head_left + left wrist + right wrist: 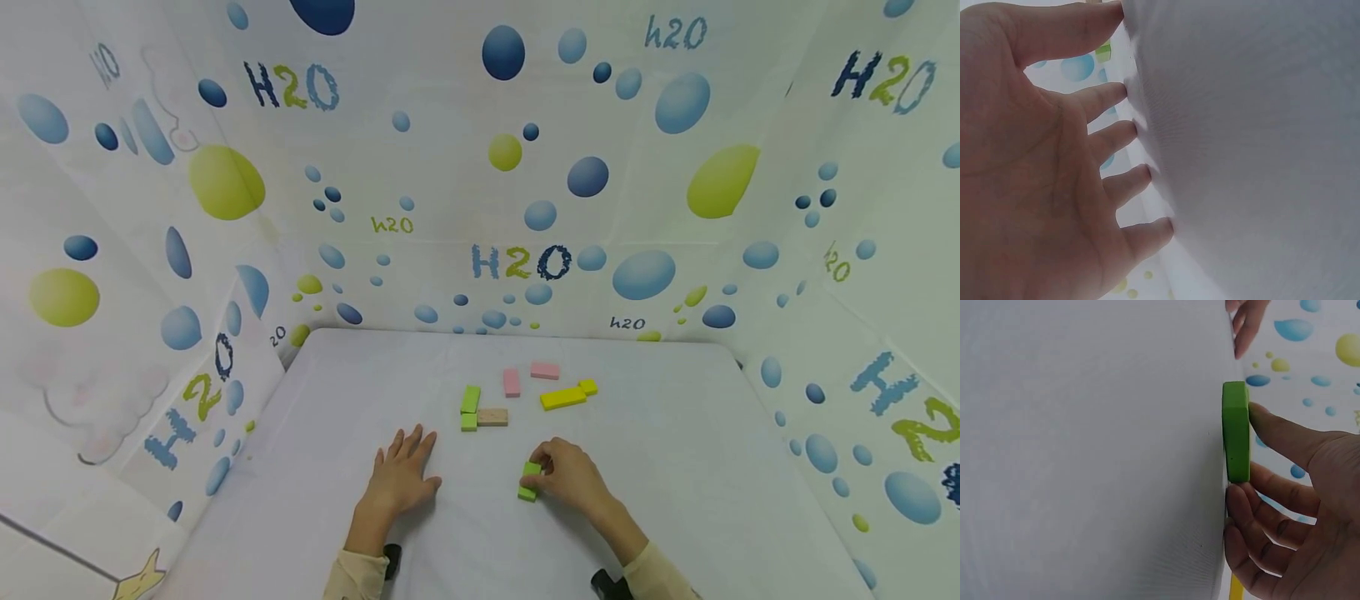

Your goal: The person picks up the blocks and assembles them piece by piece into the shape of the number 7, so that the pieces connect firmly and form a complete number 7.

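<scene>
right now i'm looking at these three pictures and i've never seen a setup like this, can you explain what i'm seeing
There is no robot here, just a person's two bare hands. The wide picture is taken from the head, looking forward and down; the other two are taken from the wrists, each facing its own hand. The left hand has its fingers spread, fingertips touching the white surface. The right hand holds a green block between thumb and fingers. Farther off lie two more green blocks with a tan block beside them, two pink blocks, and two yellow blocks, one longer than the other. Behind is a white backdrop printed with "H2O" and coloured drops.
</scene>
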Motion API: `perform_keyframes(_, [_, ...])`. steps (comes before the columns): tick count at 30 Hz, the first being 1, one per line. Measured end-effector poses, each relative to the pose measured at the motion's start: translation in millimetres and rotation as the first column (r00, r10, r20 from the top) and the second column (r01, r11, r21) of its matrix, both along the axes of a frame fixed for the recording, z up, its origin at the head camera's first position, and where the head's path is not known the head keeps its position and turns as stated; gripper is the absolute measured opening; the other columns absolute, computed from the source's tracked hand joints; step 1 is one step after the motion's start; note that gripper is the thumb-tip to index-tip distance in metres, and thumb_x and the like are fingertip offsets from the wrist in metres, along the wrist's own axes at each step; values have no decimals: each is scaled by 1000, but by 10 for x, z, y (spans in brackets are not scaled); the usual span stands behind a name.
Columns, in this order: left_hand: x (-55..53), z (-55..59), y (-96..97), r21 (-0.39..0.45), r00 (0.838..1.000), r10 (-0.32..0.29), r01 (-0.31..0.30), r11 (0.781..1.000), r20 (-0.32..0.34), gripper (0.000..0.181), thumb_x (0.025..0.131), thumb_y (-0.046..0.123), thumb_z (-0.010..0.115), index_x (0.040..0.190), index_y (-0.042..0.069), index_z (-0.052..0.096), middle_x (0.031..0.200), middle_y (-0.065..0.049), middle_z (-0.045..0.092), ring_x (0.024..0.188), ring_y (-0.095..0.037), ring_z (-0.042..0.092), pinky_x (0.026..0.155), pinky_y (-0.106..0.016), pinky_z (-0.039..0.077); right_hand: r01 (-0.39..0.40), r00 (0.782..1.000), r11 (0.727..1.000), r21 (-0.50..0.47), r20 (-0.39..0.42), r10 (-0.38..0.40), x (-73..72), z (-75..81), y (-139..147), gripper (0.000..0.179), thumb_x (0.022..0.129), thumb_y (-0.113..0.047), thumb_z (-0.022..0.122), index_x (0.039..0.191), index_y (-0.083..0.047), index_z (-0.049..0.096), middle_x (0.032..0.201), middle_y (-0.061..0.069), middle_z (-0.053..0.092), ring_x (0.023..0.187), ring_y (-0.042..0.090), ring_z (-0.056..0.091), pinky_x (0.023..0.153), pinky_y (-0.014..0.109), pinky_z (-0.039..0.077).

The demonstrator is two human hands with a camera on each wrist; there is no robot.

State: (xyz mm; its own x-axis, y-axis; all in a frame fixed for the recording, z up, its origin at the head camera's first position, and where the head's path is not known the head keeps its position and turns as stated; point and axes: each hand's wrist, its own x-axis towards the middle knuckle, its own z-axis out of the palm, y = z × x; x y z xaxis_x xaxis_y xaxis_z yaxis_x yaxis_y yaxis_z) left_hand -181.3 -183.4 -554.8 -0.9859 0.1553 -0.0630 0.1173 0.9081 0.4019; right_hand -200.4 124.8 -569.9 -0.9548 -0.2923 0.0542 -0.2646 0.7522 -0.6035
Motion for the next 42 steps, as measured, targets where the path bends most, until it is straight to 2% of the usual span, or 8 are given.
perform_keyframes(6, [-30, -152, -33, 3, 1000, 12, -12, 1000, -17, 74, 90, 33, 71, 156, 8, 47, 166, -19, 36, 154, -47, 24, 119, -74, 18, -5, 1000, 1000, 2, -9, 5, 29, -22, -28, 34, 78, -41, 91, 95, -16, 76, 83, -9, 60, 74, 6, 53, 65, 24, 47])
perform_keyframes(9, [-29, -175, -38, 19, 999, 13, -12, 1000, -37, 74, 90, 32, 72, 156, 8, 48, 165, -19, 37, 154, -48, 25, 118, -76, 18, -6, 1000, 1000, -1, -2, 6, 47, -21, -38, 33, 78, -40, 91, 95, -16, 75, 83, -9, 60, 74, 6, 53, 65, 24, 47])
perform_keyframes(12, [-25, -157, -31, 22, 999, 8, -7, 1000, -42, 73, 91, 31, 71, 156, 8, 47, 165, -19, 37, 154, -48, 25, 118, -76, 18, -13, 1000, 1000, 1, 4, 13, 56, -11, -42, 33, 79, -41, 91, 95, -17, 75, 83, -9, 60, 73, 6, 53, 64, 24, 46])
perform_keyframes(19, [-13, -41, -14, -1, 1000, 5, -5, 1000, 12, 73, 91, 29, 71, 156, 7, 48, 165, -20, 36, 154, -49, 24, 119, -75, 18, -15, 1000, 1000, 13, -12, 15, 54, -18, -52, 33, 78, -42, 91, 94, -18, 75, 83, -10, 60, 73, 5, 52, 64, 23, 46])
perform_keyframes(23, [-12, 3, -10, -17, 1000, 3, -3, 1000, 22, 72, 91, 28, 72, 155, 7, 48, 165, -20, 36, 154, -49, 24, 118, -75, 19, -15, 1000, 1000, 11, -16, 16, 62, -3, -53, 33, 78, -41, 91, 95, -17, 75, 83, -10, 60, 74, 5, 52, 65, 23, 46])
perform_keyframes(33, [-2, 6, -9, -30, 1000, 12, -12, 999, 20, 72, 91, 29, 72, 156, 8, 48, 165, -19, 36, 154, -48, 25, 118, -75, 20, -12, 1000, 1000, 28, 20, 11, 37, 43, -60, 42, 84, -46, 86, 108, -13, 75, 89, -7, 65, 78, 7, 56, 68, 26, 49])
perform_keyframes(42, [-14, -37, -15, -34, 1000, 12, -11, 999, 18, 72, 91, 30, 72, 156, 9, 49, 165, -19, 36, 154, -48, 25, 118, -75, 20, 33, 998, 999, 0, -48, -33, -59, 86, -106, 40, 88, -47, 82, 111, -14, 76, 102, -4, 69, 89, 10, 63, 77, 31, 55])
